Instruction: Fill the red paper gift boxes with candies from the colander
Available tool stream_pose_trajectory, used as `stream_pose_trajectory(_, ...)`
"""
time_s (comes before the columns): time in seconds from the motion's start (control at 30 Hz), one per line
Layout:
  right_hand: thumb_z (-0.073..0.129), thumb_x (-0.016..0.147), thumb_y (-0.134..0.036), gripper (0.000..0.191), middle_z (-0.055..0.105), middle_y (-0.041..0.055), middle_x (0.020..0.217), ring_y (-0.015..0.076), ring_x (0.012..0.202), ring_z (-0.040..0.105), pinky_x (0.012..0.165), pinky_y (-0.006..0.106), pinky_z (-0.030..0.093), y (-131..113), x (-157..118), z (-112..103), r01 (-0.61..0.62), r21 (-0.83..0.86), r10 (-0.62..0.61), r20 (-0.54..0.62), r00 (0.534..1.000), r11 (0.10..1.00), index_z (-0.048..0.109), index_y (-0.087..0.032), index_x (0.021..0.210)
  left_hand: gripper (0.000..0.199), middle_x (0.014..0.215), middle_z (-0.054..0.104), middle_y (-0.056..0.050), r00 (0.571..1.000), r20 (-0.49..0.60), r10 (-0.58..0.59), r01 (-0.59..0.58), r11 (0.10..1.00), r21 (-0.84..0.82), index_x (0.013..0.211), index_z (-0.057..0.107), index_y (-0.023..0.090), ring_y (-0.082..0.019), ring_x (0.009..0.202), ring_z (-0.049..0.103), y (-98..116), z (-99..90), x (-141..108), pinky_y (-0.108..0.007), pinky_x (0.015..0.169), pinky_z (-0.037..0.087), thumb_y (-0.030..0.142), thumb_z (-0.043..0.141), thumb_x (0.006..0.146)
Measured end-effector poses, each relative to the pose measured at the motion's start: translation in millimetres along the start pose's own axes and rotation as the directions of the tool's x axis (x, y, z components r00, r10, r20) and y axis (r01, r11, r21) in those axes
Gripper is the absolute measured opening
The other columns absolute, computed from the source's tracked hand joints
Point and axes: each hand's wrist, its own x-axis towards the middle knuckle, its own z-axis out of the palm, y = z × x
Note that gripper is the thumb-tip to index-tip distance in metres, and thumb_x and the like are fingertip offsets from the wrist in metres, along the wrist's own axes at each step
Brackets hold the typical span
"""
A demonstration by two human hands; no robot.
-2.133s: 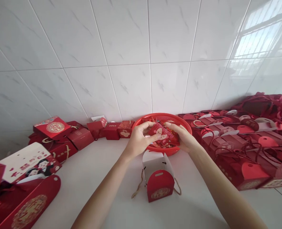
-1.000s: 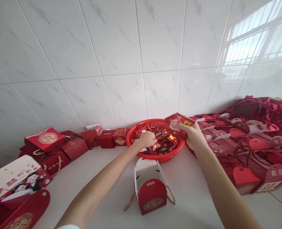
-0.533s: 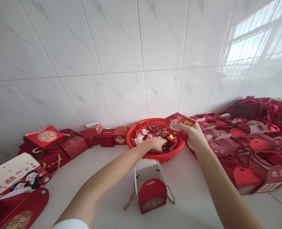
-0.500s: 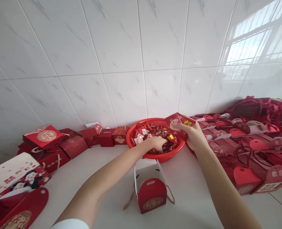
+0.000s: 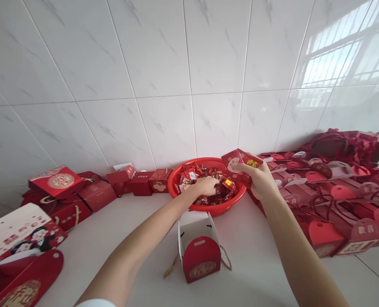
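My left hand [image 5: 206,187] is down among the wrapped candies [image 5: 205,201] in a red plastic basket [image 5: 213,209]. Its fingers are curled together and the tips are hidden, so what they hold cannot be made out. Above the basket's right rim, my right hand [image 5: 262,181] grips a small red printed box [image 5: 236,164] with gold characters and a pale round emblem. Nearer to me on the table, between my forearms, stands an open red gift box [image 5: 201,260] with a white inside and twisted rope handles.
Many red boxes with rounded flaps [image 5: 333,204] crowd the right side, with dark red ribbons [image 5: 339,145] behind them. Along the left stand more red boxes [image 5: 98,195] and a couple-printed box [image 5: 23,234]. A tiled wall [image 5: 164,64] closes off the back.
My left hand has risen slightly among the candies, its fingers drawn closer together. My right hand still holds the small red box in almost the same place. The view has shifted slightly.
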Motion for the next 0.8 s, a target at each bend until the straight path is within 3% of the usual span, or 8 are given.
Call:
stream_pose_trajectory(0.13,0.084,0.058,-0.025,0.024,0.063,-0.0028,0.068,0.0138,0.064,0.059,0.064,0.029,0.050,-1.4,0.1,-0.8,0.005,-0.005,-0.005,0.008,1.000,1.000,0.065,-0.020,0.072,0.036,0.105,0.073,-0.016,0.987,-0.137,-0.080,0.078,0.997,-0.017,0.115,0.068,0.016,-0.033,0.100,0.069,1.3,-1.2,-0.2,-0.042,0.082,0.054,0.011,0.051,0.083)
stream_pose_trajectory(0.27,0.085,0.058,-0.025,0.025,0.063,-0.0028,0.069,0.0143,0.066,0.059,0.069,0.031,0.052,-2.5,-0.3,-0.2,0.013,-0.003,-0.013,0.011,1.000,1.000,0.065,-0.021,0.072,0.039,0.125,0.066,-0.020,0.958,-0.277,-0.074,0.067,0.997,-0.034,0.118,0.067,0.012,-0.033,0.121,0.059,3.0,-3.8,-0.8,-0.048,0.102,0.044,0.007,0.041,0.088)
stream_pose_trajectory(0.33,0.085,0.057,-0.026,0.025,0.061,-0.0032,0.068,0.0141,0.066,0.058,0.069,0.031,0.052,-2.6,-0.4,0.2,0.019,-0.007,-0.019,0.005,1.000,1.000,0.065,-0.021,0.071,0.036,0.122,0.069,-0.012,0.975,-0.220,0.023,-0.035,0.998,-0.053,0.111,0.072,0.018,-0.026,0.115,0.062,3.4,-2.1,-0.9,-0.038,0.102,0.045,0.010,0.046,0.087)
stream_pose_trajectory(0.4,0.085,0.057,-0.028,0.026,0.060,-0.0032,0.067,0.0143,0.065,0.058,0.068,0.032,0.052,-2.5,-0.5,0.4,0.026,-0.015,-0.026,0.001,1.000,1.000,0.065,-0.020,0.071,0.027,0.102,0.076,-0.004,0.988,-0.083,0.127,-0.134,0.988,-0.080,0.096,0.076,0.023,-0.021,0.096,0.068,3.4,2.7,0.3,-0.030,0.089,0.051,0.013,0.056,0.081)
stream_pose_trajectory(0.5,0.085,0.058,-0.031,0.026,0.060,-0.0027,0.068,0.0151,0.066,0.059,0.068,0.033,0.053,-2.2,-0.5,0.1,0.031,-0.026,-0.031,0.005,1.000,0.999,0.066,-0.020,0.073,0.021,0.085,0.076,-0.005,0.979,0.089,0.182,-0.174,0.981,-0.090,0.083,0.076,0.021,-0.023,0.079,0.070,1.6,11.6,5.4,-0.030,0.074,0.053,0.011,0.065,0.069)
stream_pose_trajectory(0.63,0.084,0.059,-0.030,0.025,0.061,-0.0026,0.070,0.0153,0.068,0.060,0.069,0.032,0.053,-1.5,-0.3,-1.0,0.024,-0.048,-0.024,0.004,1.000,0.999,0.066,-0.021,0.074,0.035,0.110,0.073,-0.013,0.972,0.150,0.181,-0.170,0.982,-0.085,0.103,0.072,0.018,-0.031,0.097,0.069,-2.8,15.2,11.9,-0.036,0.077,0.054,0.017,0.067,0.068)
stream_pose_trajectory(0.8,0.080,0.062,-0.028,0.020,0.062,-0.0022,0.071,0.0153,0.068,0.060,0.068,0.031,0.052,0.2,0.5,-1.2,0.029,-0.064,-0.028,0.013,1.000,0.998,0.066,-0.021,0.074,0.051,0.129,0.067,-0.010,0.946,0.233,0.225,-0.194,0.970,-0.149,0.124,0.063,0.025,-0.032,0.111,0.065,-4.0,12.5,8.6,-0.038,0.085,0.054,0.034,0.066,0.074)
